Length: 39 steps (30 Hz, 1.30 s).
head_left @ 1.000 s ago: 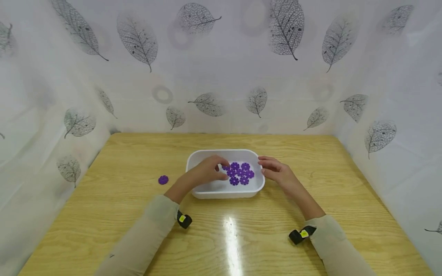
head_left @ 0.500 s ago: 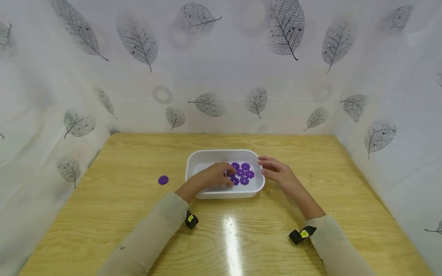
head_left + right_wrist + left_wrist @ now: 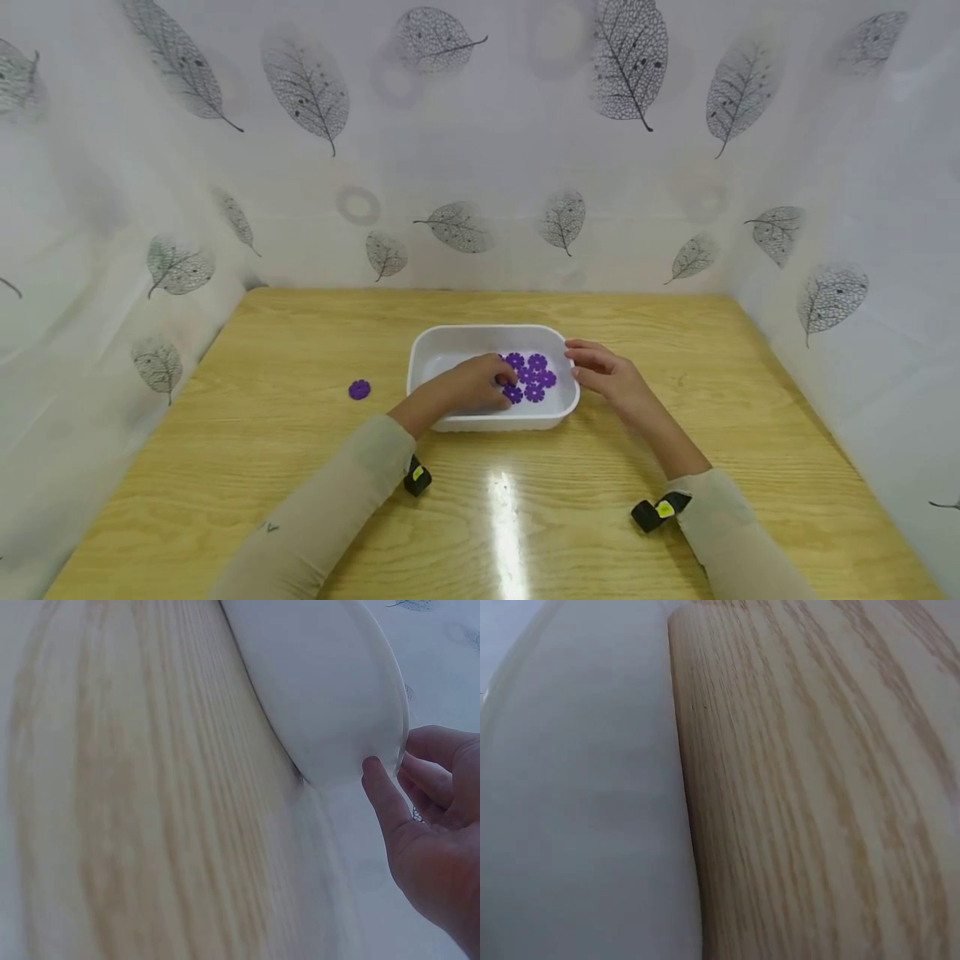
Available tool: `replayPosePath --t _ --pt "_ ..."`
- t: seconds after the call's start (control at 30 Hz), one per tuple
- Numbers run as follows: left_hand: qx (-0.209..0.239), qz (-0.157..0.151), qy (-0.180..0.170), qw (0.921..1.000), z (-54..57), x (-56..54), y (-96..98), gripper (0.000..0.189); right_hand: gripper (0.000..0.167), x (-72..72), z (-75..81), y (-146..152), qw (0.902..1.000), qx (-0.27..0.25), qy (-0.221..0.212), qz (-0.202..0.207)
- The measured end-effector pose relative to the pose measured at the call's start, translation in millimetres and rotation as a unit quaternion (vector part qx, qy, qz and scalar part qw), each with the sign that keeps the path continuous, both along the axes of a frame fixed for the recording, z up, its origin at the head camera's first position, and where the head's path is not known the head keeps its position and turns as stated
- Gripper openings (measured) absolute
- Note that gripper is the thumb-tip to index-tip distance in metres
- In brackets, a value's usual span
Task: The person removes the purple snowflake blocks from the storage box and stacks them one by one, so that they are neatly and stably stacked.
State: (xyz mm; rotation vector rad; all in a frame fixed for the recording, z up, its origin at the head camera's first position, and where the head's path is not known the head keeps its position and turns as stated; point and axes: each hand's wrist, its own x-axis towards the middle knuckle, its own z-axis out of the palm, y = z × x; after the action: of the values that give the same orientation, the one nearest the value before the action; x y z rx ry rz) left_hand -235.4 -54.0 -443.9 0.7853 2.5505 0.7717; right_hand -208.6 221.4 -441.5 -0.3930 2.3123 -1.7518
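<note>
My left hand reaches over the front rim into a white tray. Its fingers bend down at the left edge of a group of purple notched discs. A bit of purple shows between thumb and forefinger; whether they pinch a disc is hidden. At the tray's right end, my right hand touches the rim with its fingertips. In the right wrist view, the thumb of the right hand lies against the tray's outer wall. One purple disc lies on the table, left of the tray.
The wooden table surrounds the tray. A white curtain with leaf prints closes off the back and both sides. The left wrist view has only the tray wall and wood grain; the left hand is out of it.
My left hand has moved right and slightly down inside the tray, onto the nearest discs. The right hand stays at the tray's end. The head view has shifted slightly.
</note>
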Motion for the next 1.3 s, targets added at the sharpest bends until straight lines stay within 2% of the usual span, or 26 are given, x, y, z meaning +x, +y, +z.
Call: replayPosePath --t 0.27,0.57,0.87,1.3 --pt "0.004 -0.004 0.003 1.0 -0.8 -0.4 1.0 0.028 0.044 0.7 0.9 1.0 1.0 0.001 -0.001 0.003" --pt "0.008 -0.011 0.012 0.9998 -1.4 0.1 1.3 0.03 0.045 0.4 0.3 1.9 1.0 -0.001 0.0 0.005" --pt "0.003 0.0 -0.016 0.9999 -0.3 3.0 -1.8 0.032 0.045 0.3 0.0 1.0 1.0 -0.006 -0.001 0.004" --pt "-0.013 0.007 -0.02 0.9997 3.1 5.6 -0.9 0.038 0.044 -0.1 -1.1 1.4 0.9999 -0.009 -0.001 0.004"
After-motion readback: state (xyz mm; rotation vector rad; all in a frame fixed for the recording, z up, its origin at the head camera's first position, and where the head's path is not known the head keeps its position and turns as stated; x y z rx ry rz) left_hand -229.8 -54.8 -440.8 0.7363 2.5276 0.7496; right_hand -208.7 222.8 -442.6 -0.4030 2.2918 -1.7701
